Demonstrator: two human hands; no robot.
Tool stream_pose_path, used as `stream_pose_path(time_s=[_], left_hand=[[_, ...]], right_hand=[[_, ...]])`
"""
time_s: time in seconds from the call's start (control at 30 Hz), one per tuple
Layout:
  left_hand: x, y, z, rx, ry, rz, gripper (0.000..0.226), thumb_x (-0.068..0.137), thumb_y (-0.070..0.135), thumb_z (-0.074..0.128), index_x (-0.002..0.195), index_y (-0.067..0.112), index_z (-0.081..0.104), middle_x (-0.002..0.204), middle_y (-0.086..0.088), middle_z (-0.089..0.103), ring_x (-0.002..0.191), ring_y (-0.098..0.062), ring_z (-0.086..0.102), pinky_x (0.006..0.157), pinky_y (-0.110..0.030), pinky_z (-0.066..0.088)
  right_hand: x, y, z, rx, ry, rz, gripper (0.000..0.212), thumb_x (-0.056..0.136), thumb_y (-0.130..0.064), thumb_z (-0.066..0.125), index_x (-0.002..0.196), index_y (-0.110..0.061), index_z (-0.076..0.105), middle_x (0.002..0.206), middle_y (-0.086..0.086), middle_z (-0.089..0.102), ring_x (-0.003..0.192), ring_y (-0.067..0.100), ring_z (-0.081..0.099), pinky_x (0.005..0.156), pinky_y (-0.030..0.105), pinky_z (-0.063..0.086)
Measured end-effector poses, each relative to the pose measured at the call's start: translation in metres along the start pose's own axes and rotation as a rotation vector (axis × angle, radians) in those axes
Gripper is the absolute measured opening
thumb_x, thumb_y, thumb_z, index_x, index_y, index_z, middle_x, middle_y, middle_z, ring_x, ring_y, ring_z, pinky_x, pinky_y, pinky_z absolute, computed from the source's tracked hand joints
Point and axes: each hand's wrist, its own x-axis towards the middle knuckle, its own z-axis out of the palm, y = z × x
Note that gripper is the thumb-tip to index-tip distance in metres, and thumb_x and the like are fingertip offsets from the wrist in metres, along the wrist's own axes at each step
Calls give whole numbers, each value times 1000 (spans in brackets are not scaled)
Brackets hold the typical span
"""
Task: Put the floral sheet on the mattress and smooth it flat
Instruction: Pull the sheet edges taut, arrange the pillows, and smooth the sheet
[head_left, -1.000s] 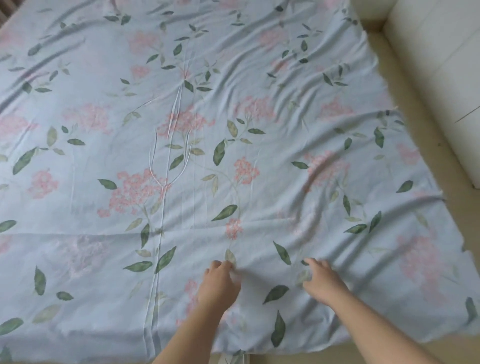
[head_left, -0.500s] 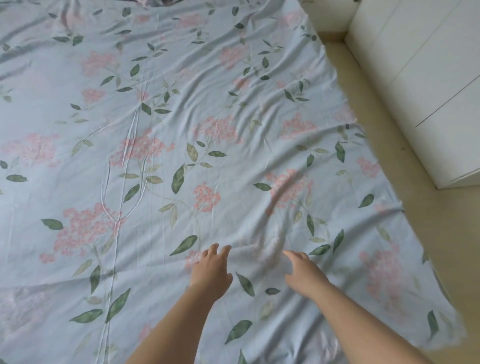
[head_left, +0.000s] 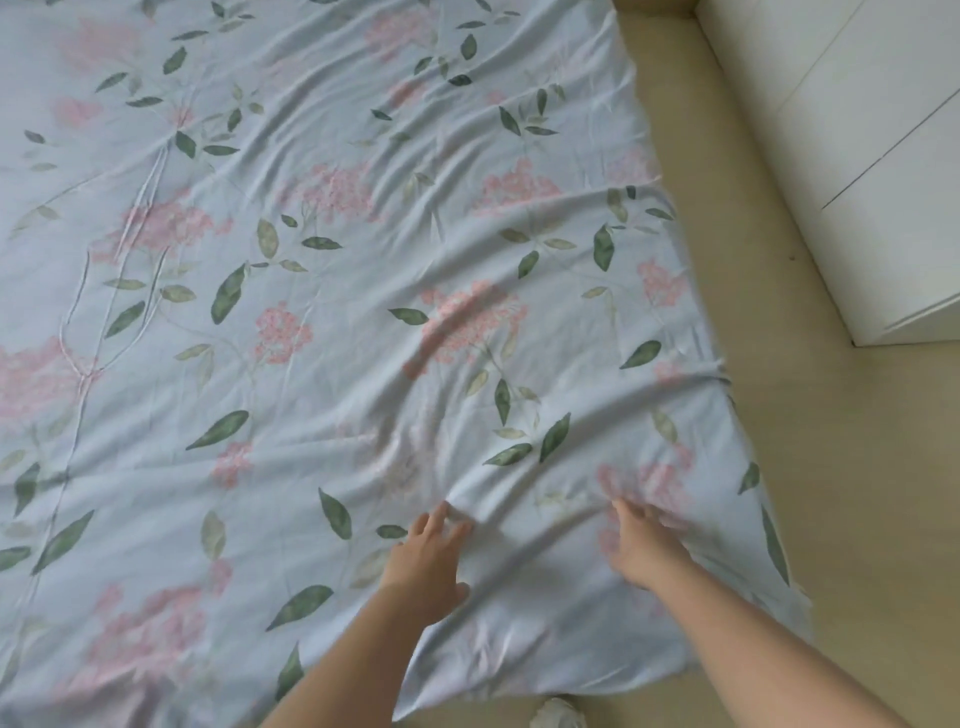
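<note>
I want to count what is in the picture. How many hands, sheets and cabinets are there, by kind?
Hands: 2, the left hand and the right hand
Floral sheet: 1
White cabinet: 1
Total: 4

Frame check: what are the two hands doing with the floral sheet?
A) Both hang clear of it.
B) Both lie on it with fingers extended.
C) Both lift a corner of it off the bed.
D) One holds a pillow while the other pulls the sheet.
B: the left hand and the right hand lie palm-down on the floral sheet, fingers extended, with wrinkles running ahead of them.
</note>
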Motion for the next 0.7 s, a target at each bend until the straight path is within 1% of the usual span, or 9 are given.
stream_pose_path(time_s=[0.03, 0.1, 0.17, 0.23, 0.33, 0.43, 0.57, 0.63, 0.7], left_hand=[[2, 14, 8, 5, -5, -1, 74, 85, 32, 60, 148, 29, 21, 157, 0, 2, 143, -24, 11, 103, -41, 39], [6, 32, 17, 36, 6, -19, 77, 85, 36, 61, 148, 28, 18, 157, -1, 0, 143, -25, 9, 104, -42, 38], [9, 40, 23, 72, 30, -56, 79, 84, 42, 62, 148, 28, 18, 156, -1, 2, 142, -25, 12, 103, -42, 39], [10, 43, 27, 114, 60, -87, 83, 81, 51, 63, 146, 26, 19, 153, -2, 9, 139, -25, 20, 101, -41, 41], [13, 54, 37, 191, 90, -91, 86, 78, 61, 62, 143, 20, 24, 146, -4, 20, 131, -26, 30, 97, -39, 42], [17, 70, 50, 233, 94, -58, 84, 78, 64, 59, 141, 20, 25, 140, -5, 27, 125, -25, 35, 94, -37, 42], [25, 89, 55, 165, 69, -67, 72, 81, 57, 62, 133, 18, 32, 129, -3, 36, 117, -23, 43, 85, -34, 47], [29, 98, 55, 113, 21, -111, 59, 85, 47, 63, 127, 17, 35, 125, -2, 41, 113, -23, 47, 82, -33, 47], [31, 103, 56, 78, -16, -144, 41, 91, 30, 60, 123, 15, 39, 123, -3, 47, 112, -24, 51, 81, -32, 44]], right_hand=[[2, 16, 0, -6, -6, 14, 80, 92, -29, 52, 147, -46, -4, 155, 9, 9, 135, 36, 33, 98, 38, 45], [7, 35, -3, -58, -16, 72, 84, 87, -29, 61, 148, -36, 4, 156, 10, 4, 138, 38, 26, 99, 43, 44], [9, 47, -6, -81, -8, 125, 83, 88, -31, 62, 148, -31, 4, 158, 10, -3, 140, 41, 19, 100, 46, 41], [9, 55, -6, -77, 2, 136, 86, 88, -37, 63, 149, -30, 2, 158, 11, -8, 140, 44, 16, 100, 48, 40], [10, 72, -5, -15, 4, 213, 102, 82, -50, 66, 149, -28, -7, 157, 16, -14, 141, 48, 10, 104, 56, 37], [13, 94, -4, 47, 0, 293, 116, 77, -56, 68, 149, -24, -17, 157, 19, -13, 143, 46, 8, 108, 56, 32], [11, 113, -1, 74, 18, 431, 125, 71, -66, 68, 149, -27, -21, 158, 15, -16, 144, 44, 3, 111, 62, 22], [8, 122, 2, 174, -1, 500, 127, 69, -64, 71, 148, -30, -22, 158, 18, -13, 142, 45, 16, 109, 54, 29], [5, 134, 4, 294, 8, 482, 127, 69, -57, 76, 149, -29, -19, 158, 19, -2, 138, 41, 30, 103, 46, 38]])
